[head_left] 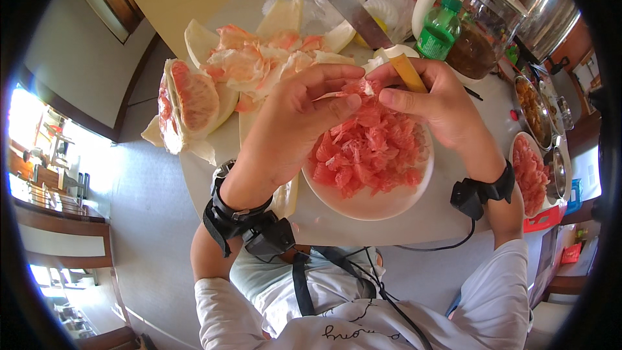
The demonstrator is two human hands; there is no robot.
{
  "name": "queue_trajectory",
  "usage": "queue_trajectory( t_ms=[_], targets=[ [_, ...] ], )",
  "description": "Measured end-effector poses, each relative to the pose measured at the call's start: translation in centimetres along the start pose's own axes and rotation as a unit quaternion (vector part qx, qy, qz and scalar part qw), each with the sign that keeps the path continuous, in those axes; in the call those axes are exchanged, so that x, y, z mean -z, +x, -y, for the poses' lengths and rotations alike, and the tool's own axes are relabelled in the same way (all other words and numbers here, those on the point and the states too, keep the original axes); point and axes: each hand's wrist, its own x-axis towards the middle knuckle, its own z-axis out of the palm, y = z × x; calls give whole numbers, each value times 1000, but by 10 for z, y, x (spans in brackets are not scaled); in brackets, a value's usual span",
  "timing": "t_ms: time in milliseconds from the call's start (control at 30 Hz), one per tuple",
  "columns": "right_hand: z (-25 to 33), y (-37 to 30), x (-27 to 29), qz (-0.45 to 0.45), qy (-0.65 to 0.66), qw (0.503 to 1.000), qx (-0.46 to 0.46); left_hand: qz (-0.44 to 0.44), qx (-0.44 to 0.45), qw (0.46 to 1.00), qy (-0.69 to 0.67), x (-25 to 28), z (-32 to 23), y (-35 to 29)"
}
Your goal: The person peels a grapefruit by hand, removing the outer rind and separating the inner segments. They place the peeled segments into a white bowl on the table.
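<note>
My left hand point(311, 100) and my right hand point(431, 94) meet over a white plate point(369, 210), fingertips pinched on a small pomelo piece point(364, 89) with pale membrane. Below them, the plate bears a heap of peeled pink pomelo flesh point(369, 155). A knife's yellow handle point(407, 72) shows beside my right fingers; I cannot tell whether they touch it. Its blade point(343, 6) points away to the far left. Left of my left hand sits a part-peeled pomelo point(194, 100) with thick white rind. Membrane scraps point(262, 58) lie piled behind that hand.
At the far right stand a green bottle point(440, 29) and a clear jug point(486, 32) of brown liquid with a white handle. Several dishes line the right edge, including a bowl of pink pomelo flesh point(529, 175). Black cables point(447, 243) trail from my wrist straps near the table's front edge.
</note>
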Motion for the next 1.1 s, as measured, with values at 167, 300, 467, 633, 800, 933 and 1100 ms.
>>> queue_trajectory(
  t_ms=[167,300,467,633,800,933,1100],
  targets=[
    [-4,-2,-14,-86,-131,984,88,-37,-3,999,-5,-1,2,-3],
    [0,-11,-22,-130,-189,967,115,-49,-39,998,8,-3,4,-5],
    [-5,-12,-29,-105,-177,961,185,-20,-38,998,-42,-7,6,-6],
    [-7,-16,-27,-115,-223,958,138,-30,-21,999,-34,-7,3,-10],
    [-7,-12,-25,-115,-295,919,236,-9,-17,994,-108,-6,4,-9],
    [-9,-12,-26,-128,-330,898,260,-22,-15,994,-109,-9,8,-9],
    [-11,-14,-28,-137,-387,858,310,-39,-50,995,-77,-13,13,-11]
  ],
)
